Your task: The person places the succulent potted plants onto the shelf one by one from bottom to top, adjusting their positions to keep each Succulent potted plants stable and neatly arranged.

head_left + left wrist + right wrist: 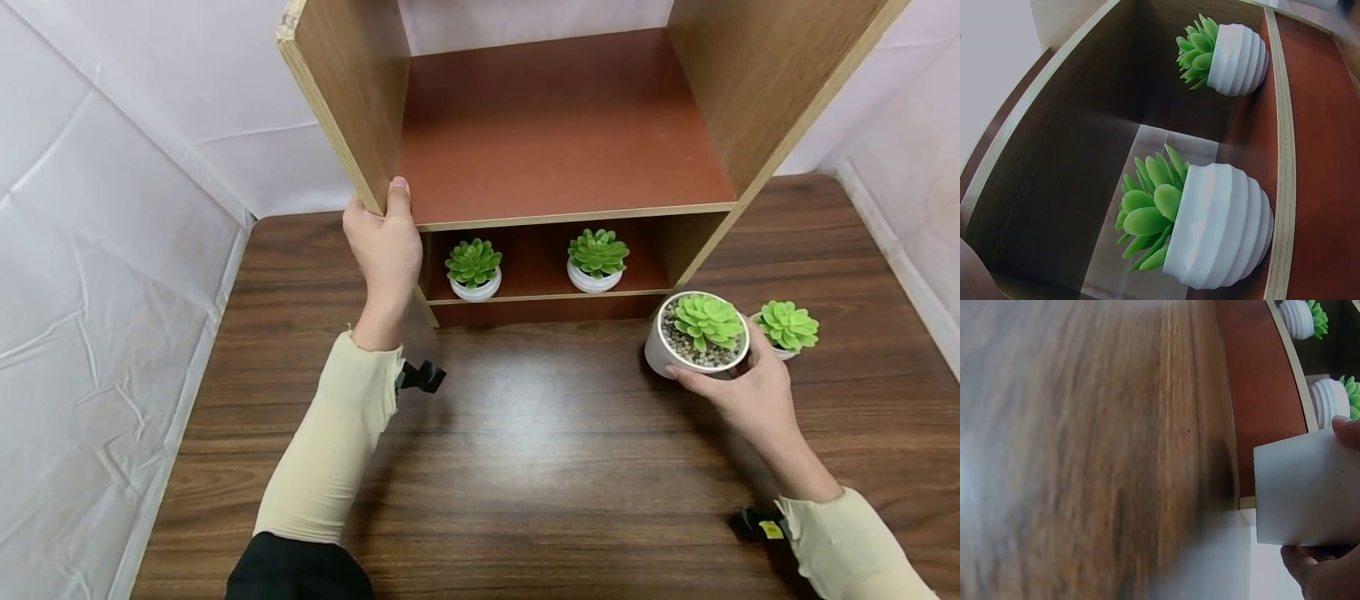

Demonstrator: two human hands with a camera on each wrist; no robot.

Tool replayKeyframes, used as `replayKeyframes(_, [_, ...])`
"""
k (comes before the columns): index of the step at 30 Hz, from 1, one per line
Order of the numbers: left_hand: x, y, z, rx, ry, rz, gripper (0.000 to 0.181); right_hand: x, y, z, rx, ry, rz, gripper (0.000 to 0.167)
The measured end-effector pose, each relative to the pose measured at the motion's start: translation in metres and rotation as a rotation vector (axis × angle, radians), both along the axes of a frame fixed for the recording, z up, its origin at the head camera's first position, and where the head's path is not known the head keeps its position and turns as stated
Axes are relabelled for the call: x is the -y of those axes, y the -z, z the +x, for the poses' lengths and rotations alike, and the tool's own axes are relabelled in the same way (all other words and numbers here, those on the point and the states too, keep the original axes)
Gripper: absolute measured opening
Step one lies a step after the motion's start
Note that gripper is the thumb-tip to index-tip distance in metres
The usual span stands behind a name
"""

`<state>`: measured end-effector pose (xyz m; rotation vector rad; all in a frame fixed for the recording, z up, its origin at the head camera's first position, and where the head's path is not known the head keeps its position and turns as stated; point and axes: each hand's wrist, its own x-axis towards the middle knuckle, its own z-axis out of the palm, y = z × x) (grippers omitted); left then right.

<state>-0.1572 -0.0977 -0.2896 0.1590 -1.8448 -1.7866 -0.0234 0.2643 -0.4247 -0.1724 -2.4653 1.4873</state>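
At left, the left hand (384,250) grips the side panel (348,92) of a wooden shelf unit (780,83), whose lower shelf (532,271) holds 2 succulents in ribbed white pots (1219,231). The right hand (759,400) holds a smooth white pot (662,348) with gravel and a green succulent (707,320) by the unit's lower right corner; farther right, a 4th potted succulent (786,325) stands on the wood-grain table (525,475).

I am at what looks like a small staged booth: creased white sheeting (112,275) walls off the left, the back and the right, closing in the dark wood-grain tabletop (525,475) before me. The wooden shelf unit (555,133) and the potted green succulents (707,321) give it a homely touch, but I cannot tell whether it stands in a home, an office or elsewhere.
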Motion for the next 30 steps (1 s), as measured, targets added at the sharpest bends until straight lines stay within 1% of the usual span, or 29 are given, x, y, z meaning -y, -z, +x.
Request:
replayKeyframes(6, [0.000, 0.000, 0.000, -0.004, -0.004, 0.005, 0.013, 0.004, -0.005, 0.002, -0.003, -0.026, 0.022, 0.089])
replayKeyframes(9, [0.000, 0.000, 0.000, -0.002, -0.001, 0.007, 0.013, 0.008, -0.011, 0.004, -0.016, -0.027, 0.018, 0.088])
replayKeyframes(17, [0.000, 0.000, 0.000, -0.002, -0.003, 0.004, 0.012, 0.028, -0.041, 0.013, -0.101, -0.044, -0.059, 0.084])
replayKeyframes(24, [0.000, 0.000, -0.001, -0.001, -0.001, 0.005, 0.012, 0.018, -0.024, 0.008, -0.128, -0.039, -0.097, 0.093])
replayKeyframes(30, [0.000, 0.000, 0.000, -0.003, 0.004, 0.004, 0.012, 0.022, -0.030, 0.009, -0.170, -0.061, -0.107, 0.096])
